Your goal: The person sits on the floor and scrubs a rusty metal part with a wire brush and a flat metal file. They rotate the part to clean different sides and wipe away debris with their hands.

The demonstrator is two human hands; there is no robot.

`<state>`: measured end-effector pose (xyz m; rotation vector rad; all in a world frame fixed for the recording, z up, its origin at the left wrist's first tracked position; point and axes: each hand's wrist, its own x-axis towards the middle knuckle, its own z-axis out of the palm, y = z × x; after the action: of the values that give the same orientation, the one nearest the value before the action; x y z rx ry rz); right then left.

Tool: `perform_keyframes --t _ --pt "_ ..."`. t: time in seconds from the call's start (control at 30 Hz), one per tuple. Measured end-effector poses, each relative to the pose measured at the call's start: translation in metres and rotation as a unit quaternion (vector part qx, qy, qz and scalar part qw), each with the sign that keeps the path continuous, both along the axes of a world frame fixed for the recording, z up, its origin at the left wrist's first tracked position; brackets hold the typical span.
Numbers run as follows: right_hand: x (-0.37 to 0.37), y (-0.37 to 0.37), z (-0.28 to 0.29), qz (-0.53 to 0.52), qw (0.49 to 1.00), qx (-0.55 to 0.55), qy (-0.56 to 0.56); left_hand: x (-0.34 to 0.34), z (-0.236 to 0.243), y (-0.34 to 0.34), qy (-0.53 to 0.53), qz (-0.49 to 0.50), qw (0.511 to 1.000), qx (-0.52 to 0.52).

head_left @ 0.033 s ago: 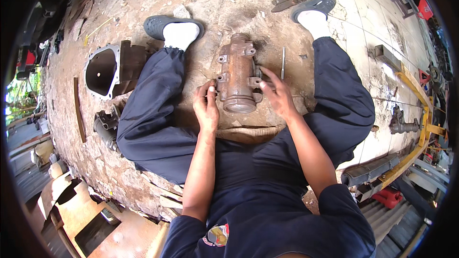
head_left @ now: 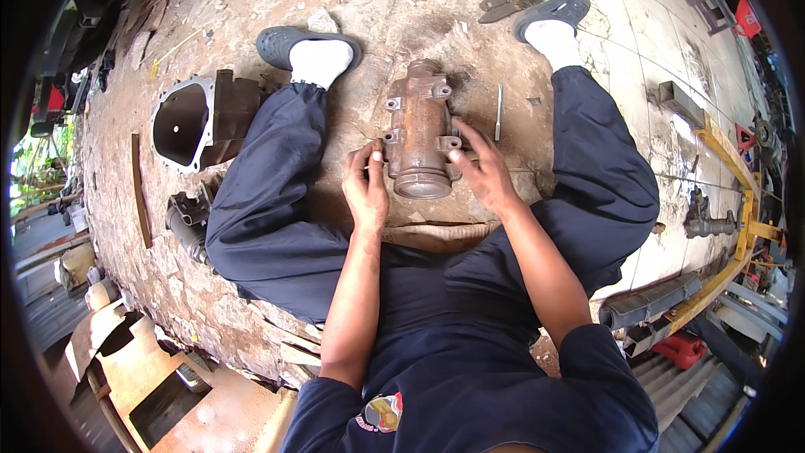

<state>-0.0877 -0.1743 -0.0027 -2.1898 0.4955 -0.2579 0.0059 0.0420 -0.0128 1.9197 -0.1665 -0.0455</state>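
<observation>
A rusty cylindrical metal housing (head_left: 419, 138) with bolt lugs lies lengthwise on the floor between my legs. My left hand (head_left: 364, 186) is at its left side, fingers curled against the lower lug, thumb near the fingertips. My right hand (head_left: 490, 180) is at the right side, fingers apart, index finger at the housing’s edge and thumb at the lower lug; some fingertip contact is hard to make out. A thin metal rod (head_left: 499, 111) lies just right of the housing.
A large flanged casing (head_left: 231, 116) and dark part (head_left: 189, 226) sit left of my legs, with a flat strip (head_left: 139, 189). My shoes surround the upper workspace; a dark flat object (head_left: 495, 10) lies between them. At right are a yellow frame (head_left: 726, 151), metal parts and a red container (head_left: 679, 346).
My right fingers have shifted very slightly at the housing’s side. The housing and my left hand look almost the same, with only a slight shift of the whole view.
</observation>
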Motion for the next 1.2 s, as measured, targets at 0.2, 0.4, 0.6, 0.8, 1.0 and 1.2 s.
perform_keyframes --t 0.2,0.4,0.6,0.8,1.0,1.2 --pt "0.006 -0.002 0.006 -0.039 0.99 0.139 0.006 -0.007 0.036 -0.01 -0.077 -0.012 0.994 0.074" --pt "0.061 -0.041 0.016 -0.17 0.934 0.315 -0.008 -0.001 0.058 -0.031 -0.065 -0.001 0.997 0.041" --pt "0.166 -0.139 -0.042 -0.196 0.971 0.133 0.03 0.008 0.058 -0.046 -0.071 -0.005 0.996 0.059" --pt "0.249 -0.217 -0.065 -0.141 0.94 -0.191 0.245 0.018 0.043 -0.034 -0.012 0.045 0.997 0.064" --pt "0.271 -0.24 -0.063 -0.143 0.919 -0.241 0.278 0.032 0.038 -0.027 0.061 0.086 0.994 0.032" --pt "0.267 -0.237 -0.048 -0.19 0.948 0.015 0.256 0.026 0.019 -0.02 0.086 0.109 0.99 -0.026"
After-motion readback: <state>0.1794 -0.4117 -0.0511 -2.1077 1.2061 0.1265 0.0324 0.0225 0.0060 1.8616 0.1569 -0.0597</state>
